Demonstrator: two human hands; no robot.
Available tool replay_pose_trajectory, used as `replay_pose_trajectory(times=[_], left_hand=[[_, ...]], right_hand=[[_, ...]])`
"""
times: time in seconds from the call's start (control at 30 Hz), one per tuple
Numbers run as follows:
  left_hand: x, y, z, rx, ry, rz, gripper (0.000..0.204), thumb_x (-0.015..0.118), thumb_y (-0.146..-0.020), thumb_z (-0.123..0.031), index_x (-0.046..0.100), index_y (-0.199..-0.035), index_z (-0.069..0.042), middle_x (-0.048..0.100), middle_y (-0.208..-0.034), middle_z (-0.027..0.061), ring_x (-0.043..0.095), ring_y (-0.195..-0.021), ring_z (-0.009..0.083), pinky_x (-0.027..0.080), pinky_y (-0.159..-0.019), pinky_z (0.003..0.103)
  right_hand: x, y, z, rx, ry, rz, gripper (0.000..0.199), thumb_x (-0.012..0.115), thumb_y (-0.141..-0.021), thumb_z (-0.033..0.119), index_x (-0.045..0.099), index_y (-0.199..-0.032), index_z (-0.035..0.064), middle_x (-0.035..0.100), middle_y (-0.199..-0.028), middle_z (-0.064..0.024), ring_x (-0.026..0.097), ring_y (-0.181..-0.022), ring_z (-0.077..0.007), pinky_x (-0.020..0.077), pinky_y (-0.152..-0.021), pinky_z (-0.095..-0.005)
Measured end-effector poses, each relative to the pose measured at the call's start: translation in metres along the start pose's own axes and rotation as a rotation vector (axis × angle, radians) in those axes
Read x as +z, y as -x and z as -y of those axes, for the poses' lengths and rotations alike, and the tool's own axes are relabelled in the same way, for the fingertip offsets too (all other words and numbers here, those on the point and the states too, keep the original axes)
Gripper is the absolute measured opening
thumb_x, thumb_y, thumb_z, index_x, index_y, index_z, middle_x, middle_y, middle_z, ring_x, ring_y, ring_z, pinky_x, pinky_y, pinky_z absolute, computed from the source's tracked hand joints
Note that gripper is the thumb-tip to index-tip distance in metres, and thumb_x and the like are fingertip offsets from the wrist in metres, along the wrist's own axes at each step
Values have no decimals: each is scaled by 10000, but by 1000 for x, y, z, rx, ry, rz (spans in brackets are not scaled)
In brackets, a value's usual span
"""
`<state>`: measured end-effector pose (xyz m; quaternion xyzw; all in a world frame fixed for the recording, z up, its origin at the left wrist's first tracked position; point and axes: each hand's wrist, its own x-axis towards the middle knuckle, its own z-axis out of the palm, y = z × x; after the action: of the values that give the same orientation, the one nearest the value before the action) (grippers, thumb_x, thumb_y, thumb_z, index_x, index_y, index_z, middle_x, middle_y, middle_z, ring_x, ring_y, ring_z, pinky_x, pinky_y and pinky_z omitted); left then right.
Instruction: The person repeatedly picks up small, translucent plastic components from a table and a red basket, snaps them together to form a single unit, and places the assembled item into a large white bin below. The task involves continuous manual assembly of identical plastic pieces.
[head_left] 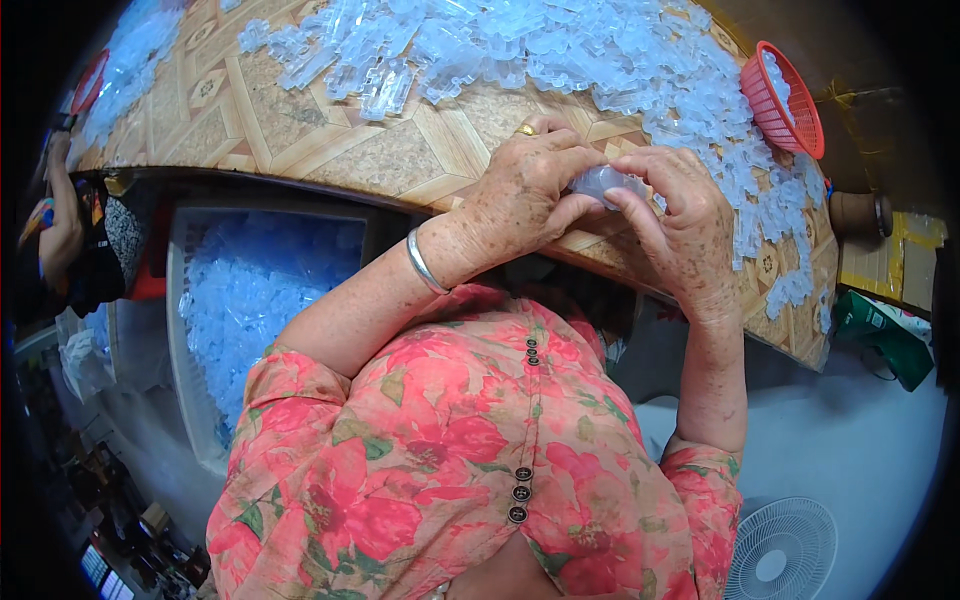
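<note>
My left hand (525,190) and my right hand (675,215) meet at the near edge of a patterned tabletop (330,150). Between their fingertips they pinch one small clear plastic piece (600,182). The left hand wears a gold ring and a silver bangle on the wrist. A big heap of the same clear plastic pieces (560,45) covers the far and right part of the table, just beyond the hands. My floral red blouse fills the lower middle of the picture.
A red plastic basket (785,100) holding a few clear pieces sits at the table's right end. A white bin (250,290) full of clear pieces stands low on my left. A white fan (785,550) is at lower right. Another person's arm (60,225) shows at far left.
</note>
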<state>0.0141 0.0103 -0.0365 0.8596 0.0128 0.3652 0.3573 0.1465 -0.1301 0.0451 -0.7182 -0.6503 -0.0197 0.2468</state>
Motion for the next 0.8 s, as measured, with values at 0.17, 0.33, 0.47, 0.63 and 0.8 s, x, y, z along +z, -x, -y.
replay_pose_trajectory(times=[0.17, 0.33, 0.47, 0.63, 0.8], left_hand=[[-12, 3, -14, -61, -77, -26, 495, 814, -754, -164, 645, -1198, -25, 672, -1080, 139, 664, -926, 316, 519, -845, 394], [-27, -3, -29, -328, 58, 126, 437, 750, -887, -229, 633, -1250, -14, 689, -1058, 121, 676, -710, 168, 535, -616, 297], [-22, -11, -30, -558, 299, 287, 425, 675, -969, -290, 627, -1303, -30, 709, -977, 72, 663, -708, 100, 536, -565, 261], [-19, -22, -22, -833, 545, 383, 424, 637, -996, -337, 632, -1333, -81, 712, -1048, 63, 679, -804, 118, 582, -642, 251], [-21, -29, -21, -999, 801, 377, 396, 637, -994, -326, 646, -1325, -109, 693, -1145, 96, 690, -876, 143, 610, -707, 269]], right_hand=[[-7, 9, -6, 166, -169, -28, 284, 726, -853, 134, 684, -1122, 54, 691, -988, -94, 663, -831, -251, 524, -736, -363], [-6, 15, -6, 478, -307, 94, 302, 638, -958, 219, 649, -1196, 33, 661, -736, -92, 629, -624, -175, 491, -614, -328], [-5, 11, -5, 698, -579, 279, 357, 573, -1010, 306, 609, -1254, 48, 638, -643, -65, 580, -518, -119, 446, -496, -286], [-5, 2, -10, 881, -773, 457, 432, 573, -1014, 404, 552, -1279, 63, 663, -692, -55, 555, -455, -75, 402, -395, -220], [-6, -5, -19, 975, -966, 585, 516, 604, -989, 464, 492, -1282, 54, 688, -791, -86, 589, -478, -69, 413, -363, -174]])
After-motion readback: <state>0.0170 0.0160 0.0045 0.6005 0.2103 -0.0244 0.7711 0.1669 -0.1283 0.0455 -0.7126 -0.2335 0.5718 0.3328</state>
